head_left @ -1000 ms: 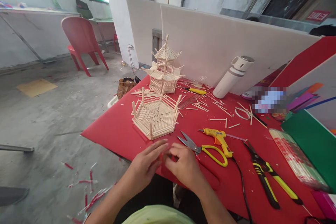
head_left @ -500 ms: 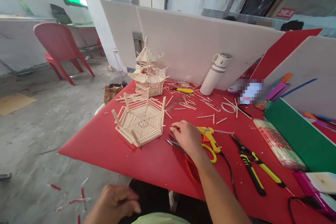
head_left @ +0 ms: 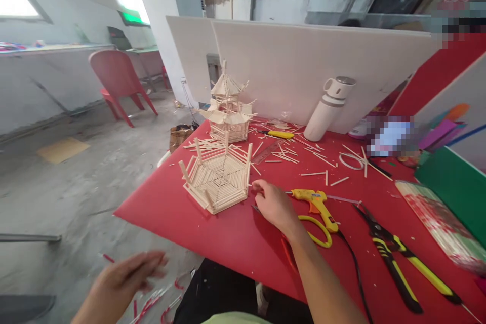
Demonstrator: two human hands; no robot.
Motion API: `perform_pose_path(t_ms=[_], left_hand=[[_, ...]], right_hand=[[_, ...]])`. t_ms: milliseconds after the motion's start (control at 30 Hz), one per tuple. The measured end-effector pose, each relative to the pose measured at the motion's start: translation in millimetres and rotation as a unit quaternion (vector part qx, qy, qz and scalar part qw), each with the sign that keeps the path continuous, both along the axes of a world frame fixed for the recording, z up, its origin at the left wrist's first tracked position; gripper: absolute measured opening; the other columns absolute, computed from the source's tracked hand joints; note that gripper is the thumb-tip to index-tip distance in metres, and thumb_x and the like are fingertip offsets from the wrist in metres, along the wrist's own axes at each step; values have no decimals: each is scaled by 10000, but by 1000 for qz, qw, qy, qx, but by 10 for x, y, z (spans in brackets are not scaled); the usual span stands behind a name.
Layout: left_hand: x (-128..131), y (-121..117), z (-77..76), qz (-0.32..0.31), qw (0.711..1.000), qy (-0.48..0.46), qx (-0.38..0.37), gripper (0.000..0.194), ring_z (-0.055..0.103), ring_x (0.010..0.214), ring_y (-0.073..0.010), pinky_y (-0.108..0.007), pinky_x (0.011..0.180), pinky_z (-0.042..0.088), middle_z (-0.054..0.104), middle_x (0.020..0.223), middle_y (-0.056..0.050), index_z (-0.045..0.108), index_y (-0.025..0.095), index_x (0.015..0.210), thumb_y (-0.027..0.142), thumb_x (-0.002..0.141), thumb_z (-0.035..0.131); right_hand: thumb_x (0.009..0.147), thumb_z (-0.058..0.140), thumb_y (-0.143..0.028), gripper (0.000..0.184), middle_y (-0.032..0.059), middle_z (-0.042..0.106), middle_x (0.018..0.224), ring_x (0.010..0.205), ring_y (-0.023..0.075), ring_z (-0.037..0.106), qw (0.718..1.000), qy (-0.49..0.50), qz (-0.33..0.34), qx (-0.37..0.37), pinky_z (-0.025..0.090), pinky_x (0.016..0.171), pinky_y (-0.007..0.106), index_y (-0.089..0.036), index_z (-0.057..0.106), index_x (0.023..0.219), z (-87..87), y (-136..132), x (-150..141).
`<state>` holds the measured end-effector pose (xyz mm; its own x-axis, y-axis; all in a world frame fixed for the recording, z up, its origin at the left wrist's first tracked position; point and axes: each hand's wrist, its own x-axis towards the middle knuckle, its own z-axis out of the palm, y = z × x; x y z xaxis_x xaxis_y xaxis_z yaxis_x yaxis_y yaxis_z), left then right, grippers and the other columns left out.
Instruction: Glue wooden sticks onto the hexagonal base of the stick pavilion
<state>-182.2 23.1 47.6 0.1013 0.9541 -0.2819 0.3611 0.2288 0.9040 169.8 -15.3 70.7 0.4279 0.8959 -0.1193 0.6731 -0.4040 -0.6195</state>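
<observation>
A hexagonal stick base (head_left: 222, 179) with several upright posts lies on the red table. My right hand (head_left: 274, 203) is beside its right edge, thumb and fingers pinched together; a small pale tip shows at the fingers, too small to name. Beneath this hand lie scissors with a yellow handle loop (head_left: 321, 240), mostly covered, and a red-handled tool (head_left: 289, 254). To its right rests a yellow hot glue gun (head_left: 317, 205). My left hand (head_left: 123, 278), blurred, hangs off the table's front edge with its fingers stretched out and nothing visible in them.
A stick pagoda model (head_left: 228, 111) stands behind the base. Loose sticks, a yellow utility knife (head_left: 280, 134) and a white thermos (head_left: 328, 109) are farther back. Black-and-yellow shears (head_left: 395, 248) and a bag of sticks (head_left: 440, 220) lie right. A white board (head_left: 288, 66) stands behind.
The view has swung left, so the table sits farther right. My left hand has moved left and its fingers have straightened. My right hand is closer to the hexagonal base's right edge.
</observation>
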Motion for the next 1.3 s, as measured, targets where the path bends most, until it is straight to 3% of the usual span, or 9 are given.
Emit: perform_pose_path(t_ms=[100,233,533,733,833,933,1067,1167,1300], left_hand=[[547,48,124,105,978,-180,7,537,747,880,-339,-411,749,635,787,935,-148,758,161,939,517,550,860],[923,232,89,178,937,-300,4,432,735,965,-295,-427,867,599,778,974,-133,681,155,1071,295,680,801],[793,351,32,240,910,-336,22,264,752,876,-219,-306,744,622,782,918,-101,686,158,1043,97,788,653],[522,335,26,276,919,-250,129,396,744,760,-175,-255,700,609,783,880,-48,725,183,1046,231,664,819],[191,302,-17,266,941,-130,165,343,730,721,-191,-278,659,593,778,862,-36,744,186,921,385,651,816],[-164,260,-82,185,966,129,127,298,701,638,-229,-325,605,549,755,681,-29,757,214,760,501,685,737],[-331,177,-129,19,896,368,247,392,697,855,-305,-410,757,508,789,861,-71,759,262,618,535,808,552],[-162,79,-96,22,865,351,359,402,675,932,-291,-397,802,499,759,1022,-83,783,264,730,534,858,514],[268,-75,-2,27,921,181,344,310,620,632,-157,-263,602,502,722,845,-50,757,232,757,499,830,618]], right_hand=[[829,461,-92,564,91,647,1323,930,176,705,997,80,-15,4,503,797,256,-201,515,1380,-147,37,-54],[826,407,-88,667,144,563,1414,542,103,662,983,179,-28,17,543,618,254,-169,369,1487,-265,110,-143],[760,388,-79,765,209,485,1465,379,41,552,934,348,-57,50,485,434,220,-118,291,1518,-222,49,-542],[748,453,-133,759,160,442,1510,523,88,685,879,470,74,11,352,350,172,-229,376,1497,-154,-131,-976],[834,513,-234,451,112,744,1094,615,151,721,914,382,135,-28,450,485,201,-168,652,1258,-94,-197,-947],[885,551,-314,275,65,771,898,790,202,724,987,139,67,33,503,708,273,-213,760,1032,-60,-157,-776],[893,590,-339,228,44,752,1022,908,209,697,998,-23,-16,58,479,761,281,-259,757,1026,-90,13,-577],[866,638,-388,248,30,755,989,897,190,696,999,-25,0,41,466,739,256,-253,754,1039,-134,126,-561],[867,634,-409,221,10,760,931,852,178,697,996,-78,32,26,434,677,243,-275,766,983,-181,201,-643]])
